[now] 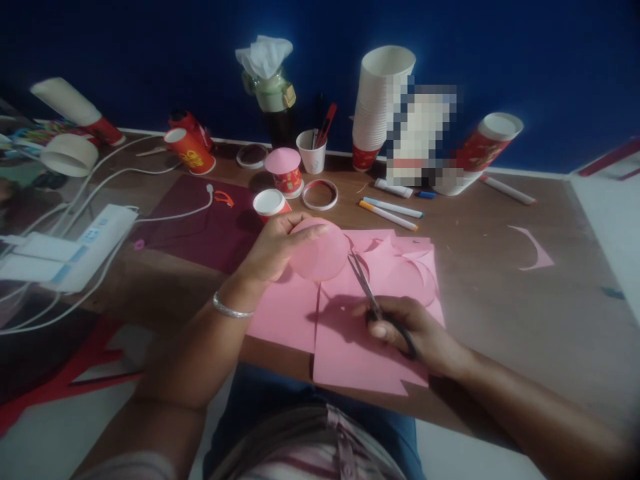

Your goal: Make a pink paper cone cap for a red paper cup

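My left hand [273,247] pinches a round pink paper disc [320,257] at its upper left edge, thumb on top. My right hand [400,327] is closed around the dark handles of a pair of scissors [364,280]. The blades point up and left, close to the right edge of the disc; whether they touch it I cannot tell. Beneath both hands lie pink paper sheets [360,360], with curved pink offcuts [415,270] on their right part. Just behind my left hand stands a white-topped red paper cup [270,202].
A red cup with a pink cone top [283,167], a tape roll [320,195] and several markers [390,215] lie beyond the paper. Tall stacked cups [383,100] stand at the back. A white power strip [95,247] with cables occupies the left. A pink scrap [537,250] lies right.
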The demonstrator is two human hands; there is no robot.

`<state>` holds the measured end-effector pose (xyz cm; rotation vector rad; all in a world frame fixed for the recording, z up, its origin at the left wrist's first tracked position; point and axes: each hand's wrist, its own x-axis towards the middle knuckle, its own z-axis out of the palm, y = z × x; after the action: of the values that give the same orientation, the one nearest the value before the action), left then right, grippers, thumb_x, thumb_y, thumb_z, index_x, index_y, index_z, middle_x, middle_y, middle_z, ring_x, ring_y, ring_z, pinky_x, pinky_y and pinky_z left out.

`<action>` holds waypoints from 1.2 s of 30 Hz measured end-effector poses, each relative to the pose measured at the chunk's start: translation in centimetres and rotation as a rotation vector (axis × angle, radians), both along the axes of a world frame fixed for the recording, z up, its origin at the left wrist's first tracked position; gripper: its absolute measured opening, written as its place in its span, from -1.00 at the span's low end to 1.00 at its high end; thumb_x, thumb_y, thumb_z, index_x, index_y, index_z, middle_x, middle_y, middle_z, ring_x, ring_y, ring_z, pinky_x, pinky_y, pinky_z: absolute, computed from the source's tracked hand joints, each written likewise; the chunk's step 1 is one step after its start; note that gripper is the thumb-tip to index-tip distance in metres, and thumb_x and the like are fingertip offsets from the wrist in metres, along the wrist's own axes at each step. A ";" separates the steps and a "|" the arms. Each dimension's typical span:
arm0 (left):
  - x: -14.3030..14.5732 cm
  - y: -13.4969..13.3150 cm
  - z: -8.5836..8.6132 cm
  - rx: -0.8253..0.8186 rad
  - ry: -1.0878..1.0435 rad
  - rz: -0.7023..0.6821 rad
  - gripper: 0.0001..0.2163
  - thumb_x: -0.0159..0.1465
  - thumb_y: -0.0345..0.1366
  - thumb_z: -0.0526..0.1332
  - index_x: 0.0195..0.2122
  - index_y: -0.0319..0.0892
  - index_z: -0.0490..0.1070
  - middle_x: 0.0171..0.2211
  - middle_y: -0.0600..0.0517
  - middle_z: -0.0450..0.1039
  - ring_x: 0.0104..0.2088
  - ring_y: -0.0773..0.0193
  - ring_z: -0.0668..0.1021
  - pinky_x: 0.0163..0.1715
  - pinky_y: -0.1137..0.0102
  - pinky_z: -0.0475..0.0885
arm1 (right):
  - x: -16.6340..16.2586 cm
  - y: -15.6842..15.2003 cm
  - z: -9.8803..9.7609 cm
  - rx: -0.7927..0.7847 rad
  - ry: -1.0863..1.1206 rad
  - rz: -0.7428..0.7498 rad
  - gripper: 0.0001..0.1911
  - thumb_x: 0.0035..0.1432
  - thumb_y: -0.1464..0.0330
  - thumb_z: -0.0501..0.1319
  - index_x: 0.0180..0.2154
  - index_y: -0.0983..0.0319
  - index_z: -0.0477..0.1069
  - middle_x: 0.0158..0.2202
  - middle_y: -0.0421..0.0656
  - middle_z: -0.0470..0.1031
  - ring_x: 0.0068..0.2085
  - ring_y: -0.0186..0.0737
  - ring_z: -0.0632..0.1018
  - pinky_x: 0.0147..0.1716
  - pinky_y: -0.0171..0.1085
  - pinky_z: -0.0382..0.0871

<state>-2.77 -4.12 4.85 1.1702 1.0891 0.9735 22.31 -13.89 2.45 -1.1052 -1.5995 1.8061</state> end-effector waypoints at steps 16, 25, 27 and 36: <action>2.3 -1.4 -1.9 0.178 0.080 0.025 -0.72 0.22 -0.05 0.45 -0.26 -0.18 0.63 -0.29 0.00 0.63 -0.29 0.27 0.57 -0.24 0.42 0.47 | -2.8 2.6 1.0 0.096 0.080 -0.504 -0.46 0.01 0.08 0.53 -0.09 0.17 0.41 -0.30 -0.21 0.50 -0.32 -0.22 0.53 -0.37 -0.25 0.44; 3.3 -2.5 -2.4 0.083 -0.073 -0.067 -0.52 0.09 -0.16 0.54 0.02 -0.18 0.57 -0.02 -0.09 0.64 -0.02 0.11 0.63 0.01 0.29 0.54 | -3.7 4.9 -0.8 0.092 0.183 -0.745 -0.56 -0.07 0.18 0.50 -0.15 0.12 0.44 -0.34 -0.29 0.37 -0.34 -0.31 0.39 -0.36 -0.31 0.30; 3.6 -2.6 -2.8 0.034 -0.144 -0.057 -0.50 0.11 -0.17 0.53 0.07 -0.19 0.55 0.01 -0.11 0.63 0.00 0.09 0.63 0.02 0.27 0.55 | -3.9 5.1 -0.8 0.090 0.214 -0.767 -0.54 -0.06 0.16 0.49 -0.14 0.11 0.44 -0.34 -0.29 0.37 -0.33 -0.30 0.41 -0.33 -0.30 0.32; 3.1 -2.0 -3.2 0.001 -0.149 0.111 -0.73 0.19 -0.11 0.45 -0.24 -0.21 0.60 -0.37 -0.02 0.62 -0.34 0.20 0.64 -0.28 0.34 0.57 | -3.8 4.2 -0.3 0.090 0.093 -0.447 -0.51 0.03 0.03 0.50 -0.14 0.16 0.44 -0.35 -0.21 0.51 -0.28 -0.15 0.55 -0.25 -0.18 0.47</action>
<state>0.32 -6.14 1.61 1.0298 1.0423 1.1291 18.50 -9.68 2.13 -1.2038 -1.2446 1.4538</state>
